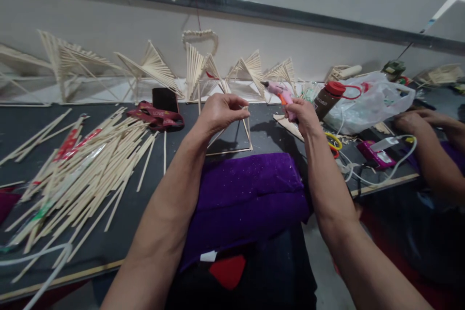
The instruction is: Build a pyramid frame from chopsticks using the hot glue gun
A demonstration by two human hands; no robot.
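Observation:
My left hand pinches the top corner of a thin wooden stick frame, its fingers closed together. The frame stands on the dark table just behind a folded purple cloth. To the right, my right hand is wrapped round a pink glue gun, whose dark nozzle points left, apart from the frame. Part of the frame is hidden behind my left hand.
Loose wooden sticks cover the left side, beside a red strap. Stick models line the wall. At right are a brown bottle, a plastic bag, a purple power strip with cables and another person's hands.

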